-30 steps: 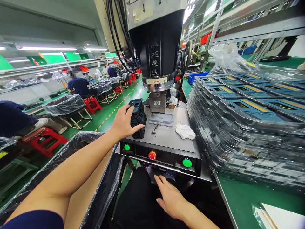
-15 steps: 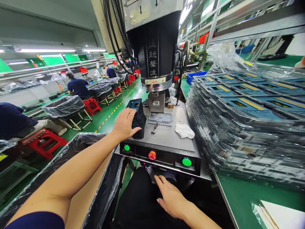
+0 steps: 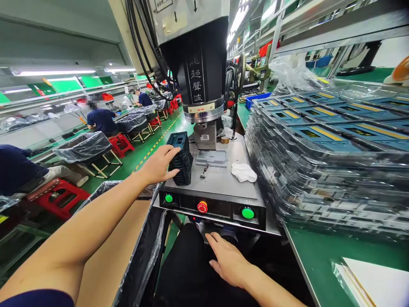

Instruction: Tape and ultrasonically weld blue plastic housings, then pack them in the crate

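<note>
My left hand (image 3: 159,165) is at the left side of a tall stack of dark plastic frames (image 3: 184,167), thumb and fingers apart. Its fingertips overlap the stack's edge; whether they press on it I cannot tell. The stack stands on the metal worktable of a press. Right of it lies a shallow grey fixture (image 3: 211,158), under the press's metal head (image 3: 205,137). My right hand (image 3: 228,260) hovers or rests over my lap below the front panel, fingers stretched out and holding nothing.
A red stop button (image 3: 202,207) sits between two green buttons (image 3: 248,213) on the front panel. A white cloth (image 3: 243,172) lies on the worktable. Stacked clear trays (image 3: 287,187) with blue-grey parts stand at right. A plastic-lined bin (image 3: 140,251) is at lower left. People sit further left.
The view has shifted slightly, moving most things a little left. My left hand has drawn slightly left against the stack. My right hand stays nearly still.
</note>
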`<state>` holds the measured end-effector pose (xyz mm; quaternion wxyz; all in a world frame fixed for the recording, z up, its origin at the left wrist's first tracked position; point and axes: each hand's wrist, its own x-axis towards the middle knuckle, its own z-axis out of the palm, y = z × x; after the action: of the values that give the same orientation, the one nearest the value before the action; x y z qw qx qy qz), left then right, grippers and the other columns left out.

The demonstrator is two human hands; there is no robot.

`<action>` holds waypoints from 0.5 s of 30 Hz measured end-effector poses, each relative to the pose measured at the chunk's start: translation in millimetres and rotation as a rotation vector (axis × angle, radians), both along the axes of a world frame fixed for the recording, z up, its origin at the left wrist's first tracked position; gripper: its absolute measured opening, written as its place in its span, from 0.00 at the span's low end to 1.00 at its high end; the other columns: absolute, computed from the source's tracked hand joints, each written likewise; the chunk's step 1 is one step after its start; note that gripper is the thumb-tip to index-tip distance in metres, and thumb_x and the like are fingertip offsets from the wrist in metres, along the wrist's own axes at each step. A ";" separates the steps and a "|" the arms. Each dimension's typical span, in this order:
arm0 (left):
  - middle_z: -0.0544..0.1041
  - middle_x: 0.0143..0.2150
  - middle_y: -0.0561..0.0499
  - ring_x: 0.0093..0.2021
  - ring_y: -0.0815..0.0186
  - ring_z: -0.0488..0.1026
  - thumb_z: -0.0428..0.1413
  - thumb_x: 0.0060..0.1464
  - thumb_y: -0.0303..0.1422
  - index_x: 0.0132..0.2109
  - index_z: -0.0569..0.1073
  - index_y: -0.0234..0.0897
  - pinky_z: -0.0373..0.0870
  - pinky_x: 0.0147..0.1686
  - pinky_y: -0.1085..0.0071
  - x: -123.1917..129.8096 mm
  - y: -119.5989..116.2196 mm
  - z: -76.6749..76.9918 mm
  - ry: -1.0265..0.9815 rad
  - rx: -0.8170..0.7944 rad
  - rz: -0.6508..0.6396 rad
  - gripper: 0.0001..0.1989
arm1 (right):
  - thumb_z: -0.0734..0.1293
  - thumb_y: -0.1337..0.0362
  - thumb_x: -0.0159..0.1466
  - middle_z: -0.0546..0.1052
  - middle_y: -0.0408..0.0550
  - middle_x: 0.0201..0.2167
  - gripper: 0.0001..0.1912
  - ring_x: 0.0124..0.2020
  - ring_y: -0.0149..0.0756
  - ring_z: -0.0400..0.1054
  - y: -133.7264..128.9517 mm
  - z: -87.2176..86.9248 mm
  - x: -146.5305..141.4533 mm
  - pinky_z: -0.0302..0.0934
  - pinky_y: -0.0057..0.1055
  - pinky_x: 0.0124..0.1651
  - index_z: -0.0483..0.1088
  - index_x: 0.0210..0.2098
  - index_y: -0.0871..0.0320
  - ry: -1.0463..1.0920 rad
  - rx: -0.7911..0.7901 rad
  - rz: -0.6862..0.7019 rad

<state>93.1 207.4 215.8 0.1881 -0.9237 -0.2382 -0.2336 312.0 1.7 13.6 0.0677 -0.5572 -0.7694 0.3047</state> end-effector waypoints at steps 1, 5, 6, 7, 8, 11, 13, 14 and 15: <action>0.69 0.51 0.39 0.52 0.54 0.67 0.60 0.51 0.40 0.60 0.61 0.33 0.67 0.54 0.56 0.8 0.1 -1.0 -0.091 -0.036 0.016 0.33 | 0.64 0.69 0.59 0.65 0.58 0.60 0.32 0.57 0.47 0.65 0.2 0.8 -0.5 0.60 0.42 0.60 0.61 0.63 0.61 0.089 0.084 -0.009; 0.75 0.39 0.47 0.42 0.62 0.73 0.49 0.60 0.41 0.55 0.66 0.34 0.68 0.50 0.61 12.3 6.1 -4.6 -0.567 -0.260 0.148 0.21 | 0.58 0.63 0.66 0.76 0.51 0.43 0.14 0.44 0.38 0.72 19.9 35.8 -5.0 0.67 0.36 0.50 0.72 0.46 0.57 0.491 0.471 -0.174; 0.75 0.36 0.49 0.39 0.63 0.73 0.47 0.61 0.40 0.54 0.67 0.35 0.69 0.48 0.62 16.5 8.8 -4.6 -0.675 -0.318 0.181 0.19 | 0.58 0.61 0.67 0.76 0.51 0.41 0.13 0.42 0.37 0.72 31.2 51.8 -6.8 0.67 0.35 0.49 0.72 0.44 0.57 0.572 0.529 -0.236; 0.75 0.35 0.49 0.37 0.64 0.73 0.48 0.60 0.38 0.53 0.67 0.35 0.70 0.46 0.63 20.8 11.7 -4.1 -0.772 -0.359 0.209 0.18 | 0.59 0.59 0.66 0.76 0.51 0.41 0.13 0.41 0.37 0.72 45.0 69.0 -8.9 0.67 0.35 0.47 0.71 0.44 0.57 0.639 0.558 -0.291; 0.75 0.37 0.48 0.38 0.64 0.73 0.51 0.58 0.37 0.53 0.68 0.35 0.70 0.45 0.64 24.8 14.5 -3.5 -0.861 -0.380 0.237 0.18 | 0.60 0.58 0.65 0.76 0.52 0.43 0.15 0.42 0.38 0.71 60.7 86.0 -11.3 0.68 0.36 0.46 0.70 0.47 0.57 0.703 0.559 -0.339; 0.69 0.55 0.40 0.50 0.59 0.69 0.62 0.43 0.34 0.55 0.66 0.35 0.69 0.48 0.62 33.8 20.2 -1.9 -1.073 -0.421 0.352 0.30 | 0.64 0.57 0.61 0.69 0.57 0.56 0.28 0.51 0.42 0.68 112.1 125.1 -20.1 0.67 0.39 0.47 0.61 0.59 0.58 0.847 0.466 -0.352; 0.62 0.63 0.39 0.58 0.55 0.64 0.65 0.37 0.34 0.58 0.64 0.36 0.65 0.54 0.60 36.9 20.7 -2.4 -1.200 -0.633 0.440 0.38 | 0.66 0.60 0.58 0.62 0.57 0.62 0.36 0.58 0.45 0.62 142.3 136.5 -26.8 0.64 0.43 0.54 0.54 0.64 0.57 0.895 0.391 -0.327; 0.62 0.63 0.40 0.59 0.54 0.64 0.65 0.37 0.35 0.58 0.64 0.36 0.63 0.56 0.59 37.8 20.2 -3.2 -1.250 -0.792 0.461 0.38 | 0.66 0.61 0.56 0.61 0.55 0.63 0.39 0.61 0.45 0.59 154.4 138.2 -30.2 0.60 0.45 0.58 0.52 0.65 0.56 0.905 0.355 -0.314; 0.66 0.61 0.40 0.59 0.53 0.65 0.64 0.39 0.37 0.56 0.65 0.36 0.63 0.56 0.58 38.5 19.3 -4.3 -1.285 -0.950 0.463 0.36 | 0.66 0.63 0.55 0.60 0.54 0.64 0.41 0.63 0.45 0.57 164.0 138.1 -33.6 0.57 0.45 0.61 0.51 0.66 0.55 0.906 0.321 -0.297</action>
<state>131.6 226.8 211.5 -0.3511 -0.5192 -0.5564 -0.5454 278.4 165.7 151.6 0.5222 -0.4550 -0.6125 0.3809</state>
